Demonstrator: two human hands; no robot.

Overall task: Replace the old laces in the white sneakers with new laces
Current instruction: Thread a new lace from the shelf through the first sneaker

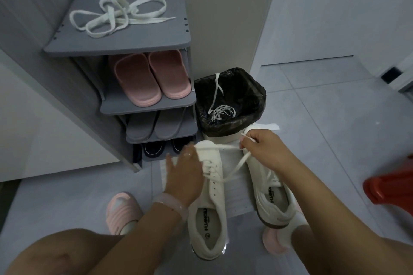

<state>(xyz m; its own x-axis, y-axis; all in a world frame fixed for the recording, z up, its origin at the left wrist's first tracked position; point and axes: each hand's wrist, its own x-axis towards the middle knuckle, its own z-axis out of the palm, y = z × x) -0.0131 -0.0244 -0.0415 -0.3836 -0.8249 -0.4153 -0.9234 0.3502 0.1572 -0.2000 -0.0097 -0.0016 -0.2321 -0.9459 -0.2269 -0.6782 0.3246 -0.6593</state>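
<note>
A person crouches on a tiled floor, seen from above, with two white sneakers side by side on a sheet of paper (237,196). The left sneaker (207,203) is partly laced; the right sneaker (271,187) shows no lace that I can make out.

The right hand (263,152) pinches a lace (234,168) between thumb and fingertips, and the lace runs from there down to the left sneaker's eyelets. The left hand (183,174) lies over the left sneaker's front with fingers fairly straight; another stretch of the lace leads toward its fingertips, which are blurred, so I cannot tell whether it grips that stretch.

This looks like the threading step on the left sneaker, about midway up the eyelets. The next move likely calls for feeding a lace tip through the next free eyelet while the other hand steadies the shoe.

A bin (230,105) lined with a dark bag stands just beyond the sneakers and holds thin white laces (221,111), probably the old ones. Beside it, a grey shoe rack (116,47) carries a loose wide lace (116,15) on top, likely the spare new one, pink slippers (152,78) on the shelf below, then grey slippers (156,127), then dark shoes (156,147).
</note>
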